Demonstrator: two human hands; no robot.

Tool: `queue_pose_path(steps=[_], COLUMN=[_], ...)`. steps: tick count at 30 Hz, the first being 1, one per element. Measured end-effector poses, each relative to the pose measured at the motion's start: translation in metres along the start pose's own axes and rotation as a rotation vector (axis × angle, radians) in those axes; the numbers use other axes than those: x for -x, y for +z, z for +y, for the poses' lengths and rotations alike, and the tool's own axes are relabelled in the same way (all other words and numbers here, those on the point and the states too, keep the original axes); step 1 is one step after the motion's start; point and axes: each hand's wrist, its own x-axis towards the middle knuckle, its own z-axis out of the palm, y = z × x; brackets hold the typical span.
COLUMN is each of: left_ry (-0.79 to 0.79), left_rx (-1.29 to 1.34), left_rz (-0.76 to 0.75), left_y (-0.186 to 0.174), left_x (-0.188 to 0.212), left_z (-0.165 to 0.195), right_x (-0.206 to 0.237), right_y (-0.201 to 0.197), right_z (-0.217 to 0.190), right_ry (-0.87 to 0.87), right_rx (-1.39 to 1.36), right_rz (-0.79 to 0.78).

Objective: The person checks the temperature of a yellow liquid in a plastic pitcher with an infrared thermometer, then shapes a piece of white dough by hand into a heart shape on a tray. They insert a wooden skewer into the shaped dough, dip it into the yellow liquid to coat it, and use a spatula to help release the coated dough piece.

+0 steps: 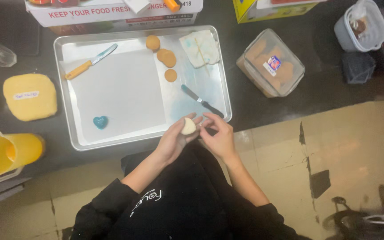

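Two hands meet over the near right corner of the metal tray, sharing one small pale round piece. It looks roughly round, so no long axis can be told; its broad face tilts up. The left hand cups it in curled fingers, and the right hand pinches at its right edge. Just beyond lies a dark-handled knife, angled far-left to near-right. Farther left on the paper sits a blue heart; three tan discs lie farther back.
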Motion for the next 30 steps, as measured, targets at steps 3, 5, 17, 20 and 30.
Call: queue_pose_path(steps=[3,5,17,20,30], left_ry=[0.068,0.156,0.318,0.314,0.279], left_rx=[-0.047,-0.001,-0.169,-0.206,-0.306], left_rz=[0.175,0.239,0.595,0.593,0.357], left_y=[0.001,-0.005,-0.023,-0.021,-0.002], left_x=[-0.020,-0.022,0.003,0.006,0.036], left_z=[-0.001,-0.001,0.003,0.005,0.058], right_x=[-0.045,-0.077,-0.198,-0.195,-0.158], right_y=[-0.024,-0.029,0.029,0.052,0.042], right_z=[0.035,0.060,0.167,0.174,0.189], right_ry=[-0.038,-0.023,-0.070,-0.017,0.141], right_rx=[-0.090,-0.166,0.263,0.367,0.391], right_rz=[-0.060,-0.075,-0.197,-0.179,-0.069])
